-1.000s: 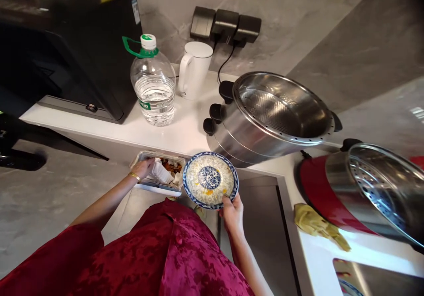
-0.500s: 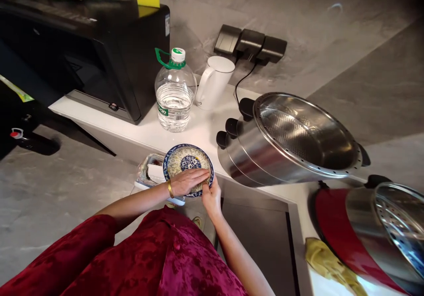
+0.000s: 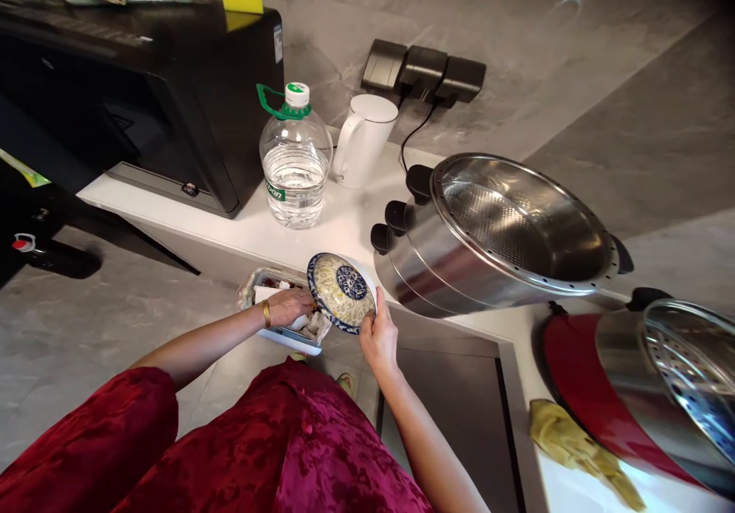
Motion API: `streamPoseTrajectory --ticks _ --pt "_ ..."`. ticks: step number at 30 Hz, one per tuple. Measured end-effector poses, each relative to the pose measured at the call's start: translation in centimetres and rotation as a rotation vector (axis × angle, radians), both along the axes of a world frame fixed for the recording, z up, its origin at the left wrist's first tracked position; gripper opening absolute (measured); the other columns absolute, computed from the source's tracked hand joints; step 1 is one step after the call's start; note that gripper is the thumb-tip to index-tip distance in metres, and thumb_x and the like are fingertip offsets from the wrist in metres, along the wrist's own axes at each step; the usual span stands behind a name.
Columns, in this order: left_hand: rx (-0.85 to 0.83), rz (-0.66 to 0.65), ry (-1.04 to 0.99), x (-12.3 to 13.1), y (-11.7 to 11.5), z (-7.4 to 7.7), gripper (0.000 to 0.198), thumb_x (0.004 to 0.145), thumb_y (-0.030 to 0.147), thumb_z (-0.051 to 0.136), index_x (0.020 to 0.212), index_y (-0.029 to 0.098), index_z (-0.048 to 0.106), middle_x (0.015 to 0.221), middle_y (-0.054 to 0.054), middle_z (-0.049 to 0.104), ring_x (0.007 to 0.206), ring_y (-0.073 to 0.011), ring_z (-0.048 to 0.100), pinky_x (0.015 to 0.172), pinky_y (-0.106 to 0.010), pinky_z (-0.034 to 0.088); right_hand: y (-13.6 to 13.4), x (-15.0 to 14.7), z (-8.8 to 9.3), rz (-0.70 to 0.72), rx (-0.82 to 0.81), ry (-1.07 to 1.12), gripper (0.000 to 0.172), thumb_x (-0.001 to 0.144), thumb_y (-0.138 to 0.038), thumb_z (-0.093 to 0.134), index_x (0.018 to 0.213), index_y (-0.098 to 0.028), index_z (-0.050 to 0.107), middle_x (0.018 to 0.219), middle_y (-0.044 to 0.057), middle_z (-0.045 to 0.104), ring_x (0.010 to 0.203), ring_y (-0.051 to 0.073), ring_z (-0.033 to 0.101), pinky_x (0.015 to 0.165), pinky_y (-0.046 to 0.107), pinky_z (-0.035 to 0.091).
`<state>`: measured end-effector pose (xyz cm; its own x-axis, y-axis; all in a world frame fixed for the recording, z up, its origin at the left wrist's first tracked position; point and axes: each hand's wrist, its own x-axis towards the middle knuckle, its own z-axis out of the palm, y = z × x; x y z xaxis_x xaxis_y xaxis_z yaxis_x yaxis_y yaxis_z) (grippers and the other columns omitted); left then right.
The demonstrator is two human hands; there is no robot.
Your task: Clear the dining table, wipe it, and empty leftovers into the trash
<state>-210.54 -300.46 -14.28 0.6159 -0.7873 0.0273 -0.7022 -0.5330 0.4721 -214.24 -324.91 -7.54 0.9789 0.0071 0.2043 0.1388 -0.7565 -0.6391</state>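
A round plate (image 3: pixel 340 287) with a blue patterned rim and a yellowish, blue-centred face tilts above the gap in front of the counter. My right hand (image 3: pixel 380 337) grips its right edge, thumb on the face. Left of the plate, my left hand (image 3: pixel 290 306), with a gold bracelet at the wrist, hovers over a small bin (image 3: pixel 290 339). Its fingers are drawn together near the plate's left rim; what they hold, if anything, is hidden. Crumpled white paper (image 3: pixel 315 326) and other waste show inside the bin.
On the white counter (image 3: pixel 230 241) stand a large water bottle (image 3: pixel 295 168), a white jug (image 3: pixel 364 142), a stacked steel steamer pot (image 3: pixel 488 245) and a black oven (image 3: pixel 172 107). Farther right are a red cooker (image 3: pixel 574 367) and a yellowish cloth (image 3: pixel 568 440). A dark bottle (image 3: pixel 63 256) is at far left.
My left hand has come off the plate's face and moved left over the bin. In my right hand the plate has shifted right and tilted, uncovering more of the bin.
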Motion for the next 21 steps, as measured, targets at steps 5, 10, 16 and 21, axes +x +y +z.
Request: streamPoseTrajectory --ticks 5,10,16,21 --pt "0.148 0.132 0.013 -0.4 -0.3 -2.2 0.028 0.082 0.008 0.044 0.101 0.014 0.065 0.101 -0.012 0.066 0.096 -0.022 0.058 0.088 -0.034 0.043 -2.4 -2.5 0.5 -0.188 0.084 0.015 0.06 0.078 -0.024 0.041 0.138 -0.016 0.037 0.129 0.013 0.053 0.11 0.026 0.056 0.091 0.039 0.047" --pt "0.211 0.206 -0.025 -0.2 -2.1 -2.9 0.031 0.082 0.012 0.047 0.108 0.013 0.064 0.104 -0.012 0.066 0.1 -0.0244 0.058 0.089 -0.037 0.042 -4.3 -5.7 0.6 -0.456 0.514 0.146 0.042 0.07 -0.026 0.047 0.11 -0.017 0.056 0.08 0.004 0.066 0.062 0.018 0.06 0.054 0.028 0.05" --pt "0.117 0.207 -0.046 -2.4 -1.8 -3.7 0.034 0.084 0.024 0.038 0.102 0.02 0.067 0.108 -0.007 0.068 0.101 -0.0224 0.06 0.092 -0.035 0.043 -7.5 -12.6 1.0 -0.832 1.293 0.326 0.022 0.05 -0.019 0.053 0.071 -0.017 0.05 0.045 -0.004 0.051 0.03 0.01 0.042 0.026 0.018 0.025" --pt "0.05 0.349 0.076 -1.9 -1.2 -3.2 0.03 0.078 0.038 0.036 0.084 0.039 0.065 0.089 0.015 0.071 0.093 -0.0218 0.063 0.09 -0.037 0.045 -14.4 -21.3 2.0 -1.129 1.346 0.023 0.02 0.048 -0.018 0.053 0.067 -0.018 0.047 0.043 -0.003 0.052 0.028 0.01 0.042 0.025 0.018 0.027"
